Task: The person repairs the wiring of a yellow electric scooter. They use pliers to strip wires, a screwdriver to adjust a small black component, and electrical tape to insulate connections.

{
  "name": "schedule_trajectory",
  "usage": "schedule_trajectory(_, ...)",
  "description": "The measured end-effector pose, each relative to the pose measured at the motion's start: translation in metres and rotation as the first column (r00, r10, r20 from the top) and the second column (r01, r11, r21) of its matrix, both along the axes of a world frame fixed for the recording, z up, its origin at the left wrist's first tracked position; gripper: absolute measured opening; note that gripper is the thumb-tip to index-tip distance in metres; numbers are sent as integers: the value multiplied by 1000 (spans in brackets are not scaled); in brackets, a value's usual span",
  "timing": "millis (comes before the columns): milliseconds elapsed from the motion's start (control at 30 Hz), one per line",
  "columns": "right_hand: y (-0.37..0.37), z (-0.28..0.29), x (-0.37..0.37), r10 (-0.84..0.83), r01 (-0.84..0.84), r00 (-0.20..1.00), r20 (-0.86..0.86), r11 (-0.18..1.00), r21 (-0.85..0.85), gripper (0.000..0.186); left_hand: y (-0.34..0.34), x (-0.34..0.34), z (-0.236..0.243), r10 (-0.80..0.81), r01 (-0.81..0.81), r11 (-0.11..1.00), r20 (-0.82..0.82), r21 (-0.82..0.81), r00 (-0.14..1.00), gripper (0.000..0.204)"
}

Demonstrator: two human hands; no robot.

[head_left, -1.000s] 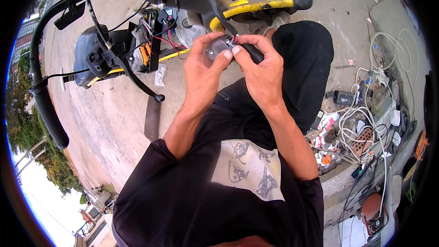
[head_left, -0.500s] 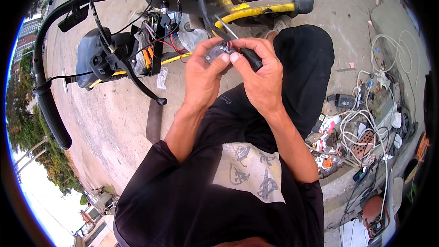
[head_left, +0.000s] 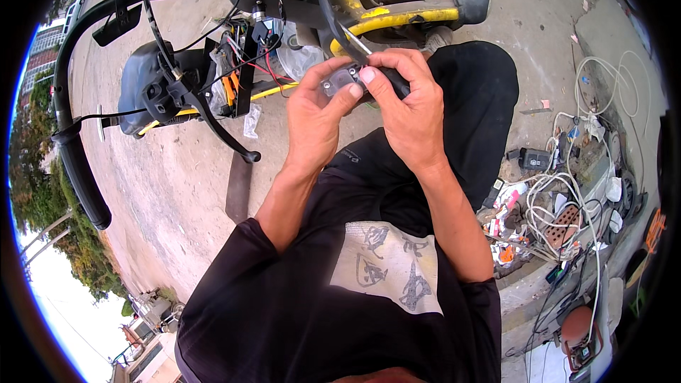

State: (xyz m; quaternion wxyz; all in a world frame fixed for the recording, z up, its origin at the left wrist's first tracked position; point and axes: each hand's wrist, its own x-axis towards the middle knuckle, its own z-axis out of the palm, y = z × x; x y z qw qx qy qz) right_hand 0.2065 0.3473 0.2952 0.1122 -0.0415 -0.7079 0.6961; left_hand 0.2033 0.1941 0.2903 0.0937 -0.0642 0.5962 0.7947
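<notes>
My left hand (head_left: 312, 124) grips a small grey housing (head_left: 339, 82) with metal screws on its face, thumb pressed on its lower edge. A dark cable (head_left: 326, 14) hangs from the vehicle to it, with thin wires partly hidden by fingers. My right hand (head_left: 415, 117) is closed round the black handle of a screwdriver (head_left: 399, 81), whose metal shaft points up-left behind the cable. The right thumb presses beside the housing where the wires are. Both hands are nearly touching, over my bent leg in black trousers (head_left: 475, 99).
Ahead is a stripped vehicle with a yellow frame (head_left: 404, 18) and exposed wiring. Handlebars with a grip (head_left: 81, 177) and brake lever (head_left: 220, 131) arch at left. At right lie coiled white cables (head_left: 610, 78), litter, a perforated brick (head_left: 564, 225) and a red round object (head_left: 576, 323).
The screwdriver shaft, hidden a second ago, now shows above my fingers. My right hand has shifted slightly up and right, its thumb bent nearer the wires. The housing stays held.
</notes>
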Motion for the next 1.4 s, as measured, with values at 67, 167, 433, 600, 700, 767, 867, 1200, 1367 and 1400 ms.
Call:
schedule_trajectory(67, -1, -3, 0, 4, -3, 1000, 10, 998, -68, 19, 0, 0, 1, 12, -12, 999, 15, 30, 1000, 43)
schedule_trajectory(167, 1, -2, 2, 40, -16, 992, 121, 980, -197, 20, -2, -1, 1, 21, -21, 1000, 24, 19, 999, 44)
schedule_trajectory(433, -1, -6, 1, 76, 22, 973, 216, 907, -421, 23, 1, -1, 3, 14, -13, 999, 27, -49, 1000, 43)
schedule_trajectory(600, -1, -8, 1, 96, 24, 970, 223, 876, -482, 23, 3, -1, 1, 11, -10, 998, 13, -58, 1000, 42)
schedule_trajectory(700, 1, -8, 2, 107, 18, 965, 239, 885, -466, 23, 3, -1, 0, 17, -17, 998, 7, -64, 1000, 43)
schedule_trajectory(767, 1, -9, 1, 90, 19, 969, 229, 901, -433, 24, 4, -1, 1, 19, -19, 998, -1, -67, 1000, 44)
schedule_trajectory(867, 1, -10, 1, 76, 19, 973, 218, 914, -405, 24, 5, 0, 1, 13, -13, 998, 5, -69, 1000, 45)
schedule_trajectory(1200, -1, -16, 1, 80, 3, 976, 202, 923, -384, 27, 0, -1, -2, 8, -4, 998, 62, -55, 998, 42)
schedule_trajectory(1367, 0, -49, 10, 172, -18, 948, 267, 867, -498, 37, 0, 0, -6, -41, -1, 983, 224, 183, 974, 37)
schedule_trajectory(1400, -4, -57, 13, 216, -68, 946, 243, 862, -502, 38, 1, 1, -12, -79, 45, 984, 193, 170, 978, 34)
